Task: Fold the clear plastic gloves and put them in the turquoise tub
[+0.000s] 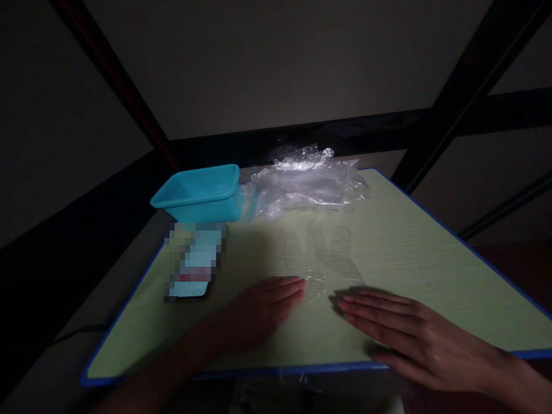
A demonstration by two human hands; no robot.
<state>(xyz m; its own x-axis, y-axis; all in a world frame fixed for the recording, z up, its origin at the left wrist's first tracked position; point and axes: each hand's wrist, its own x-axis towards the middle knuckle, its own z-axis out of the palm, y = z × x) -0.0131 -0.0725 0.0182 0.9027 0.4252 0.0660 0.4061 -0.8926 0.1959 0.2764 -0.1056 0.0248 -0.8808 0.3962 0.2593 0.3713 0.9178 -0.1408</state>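
A thin clear plastic glove (331, 247) lies spread on the table, its fingers toward the back and its lower part between my hands. My left hand (269, 305) rests low over the table with its fingers stretched, their tips at the left side of the glove's lower part. To the right, my right hand (407, 333) is stretched out flat, palm down, fingers side by side and holding nothing. Its fingertips are close to the glove's lower right side. Whether either hand presses on the film is hard to tell in the dim light.
Across the back of the pale table (431, 259) is a crumpled pile of clear plastic (306, 184). Left of it stands a turquoise basin (207, 204). A phone (196, 264), its screen blurred out, lies in front of the basin. Blue edging (457, 233) borders the tabletop.
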